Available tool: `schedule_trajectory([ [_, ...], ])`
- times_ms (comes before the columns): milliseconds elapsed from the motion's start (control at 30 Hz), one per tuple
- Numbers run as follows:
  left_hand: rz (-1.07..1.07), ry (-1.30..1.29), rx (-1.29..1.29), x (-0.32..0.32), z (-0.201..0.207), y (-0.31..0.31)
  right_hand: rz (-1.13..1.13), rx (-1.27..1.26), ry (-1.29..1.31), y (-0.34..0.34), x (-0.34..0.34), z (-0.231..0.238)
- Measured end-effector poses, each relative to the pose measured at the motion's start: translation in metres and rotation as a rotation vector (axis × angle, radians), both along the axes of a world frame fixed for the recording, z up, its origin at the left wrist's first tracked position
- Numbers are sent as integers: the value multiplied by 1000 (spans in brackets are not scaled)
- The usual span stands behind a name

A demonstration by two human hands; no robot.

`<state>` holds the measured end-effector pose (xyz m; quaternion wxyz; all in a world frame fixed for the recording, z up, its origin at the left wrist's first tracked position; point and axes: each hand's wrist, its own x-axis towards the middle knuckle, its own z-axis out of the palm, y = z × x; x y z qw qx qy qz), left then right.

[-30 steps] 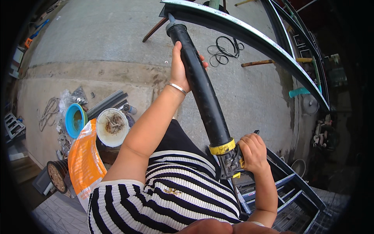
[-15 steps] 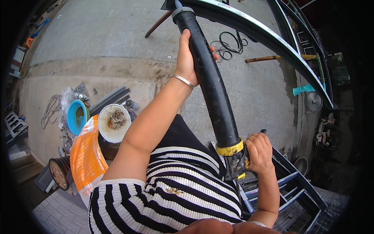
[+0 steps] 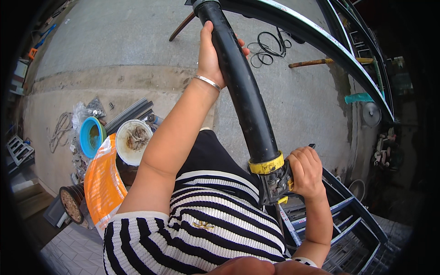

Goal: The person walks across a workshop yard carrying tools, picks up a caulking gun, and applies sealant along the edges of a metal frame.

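Outdoor concrete yard, grey slab w/ a seam running across, seen from high up, prob. from the blue metal ladder (image 3: 353, 215) at lower right. Person in black-and-white striped top.

Long black caulking-type gun (image 3: 243, 91) runs diagonally from top centre down to right of centre; yellow band near its lower end, metal trigger mechanism below that. Tube tip meets the dark curved metal beam (image 3: 330, 41) w/ pale top edge at frame top.

Left hand (image 3: 211, 57) wrapped round the upper tube, fingers curled behind, thumb on near side; silver bracelet (image 3: 207, 82) on wrist. Firm full wrap, holding the tube.

Right hand (image 3: 305, 172) closed in a fist round the handle/trigger at the low end, just beside the yellow band. Tight hold; trigger itself mostly hidden by fingers.

Ground clutter, left, well below: white bucket (image 3: 134, 141) w/ brownish stuff inside, blue bowl (image 3: 91, 136) just beside it, orange sack (image 3: 104, 183) in front, dark round pan (image 3: 71, 204) w/ gritty contents near the sack, grey metal strips (image 3: 130, 114) behind the bucket.

Farther out: coiled black cable (image 3: 268, 48) on concrete near the tube, rusty bar (image 3: 316, 62) right of it, wooden handle (image 3: 181, 26) at top, teal scrap (image 3: 360, 97) and round grey disc (image 3: 371, 113) under the beam at right.
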<state>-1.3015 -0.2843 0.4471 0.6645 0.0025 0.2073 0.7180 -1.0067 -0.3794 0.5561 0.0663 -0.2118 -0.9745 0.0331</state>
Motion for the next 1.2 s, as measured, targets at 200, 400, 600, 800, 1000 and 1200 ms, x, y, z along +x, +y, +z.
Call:
schedule_trajectory([
  [200,-10,25,0,5,0,-4,-26,-24,5,-5,3,1],
  [400,-13,56,47,11,2,-3,-36,25,17,-10,8,0],
  [600,-38,5,23,9,-9,3,-49,53,11,-7,8,-4],
  [800,-61,123,-76,7,-14,-9,-57,21,2,-15,28,-13],
  [1000,-38,166,-176,49,-9,-38,-73,-101,188,-33,77,-25],
  [1200,-299,183,-363,129,6,-25,-321,-357,271,-85,136,-27],
])
